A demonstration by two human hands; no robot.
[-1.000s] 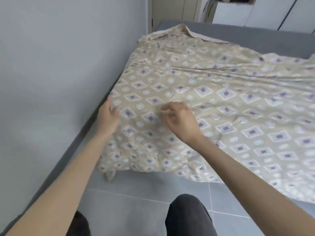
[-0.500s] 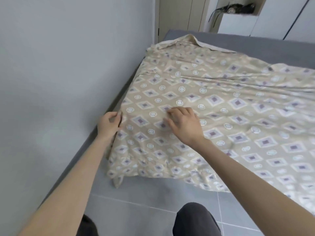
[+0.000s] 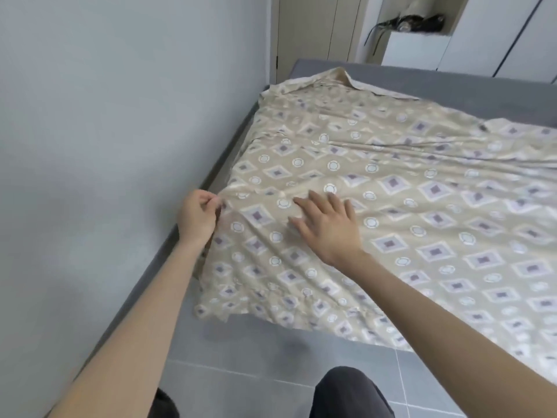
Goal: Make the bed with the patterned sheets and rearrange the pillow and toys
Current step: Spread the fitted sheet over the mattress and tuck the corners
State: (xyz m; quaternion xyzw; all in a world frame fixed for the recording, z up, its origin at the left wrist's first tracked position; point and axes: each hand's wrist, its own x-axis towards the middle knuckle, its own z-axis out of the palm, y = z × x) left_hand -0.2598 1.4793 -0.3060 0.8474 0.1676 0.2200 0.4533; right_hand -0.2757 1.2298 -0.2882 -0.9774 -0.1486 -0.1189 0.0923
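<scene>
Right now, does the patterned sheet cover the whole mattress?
No, the patterned sheet stops short at the far end, where a strip of grey mattress lies bare.

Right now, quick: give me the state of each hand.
Left hand: closed, pinching the side edge of the patterned sheet.
Right hand: open, fingers straight, resting flat on the sheet.
</scene>
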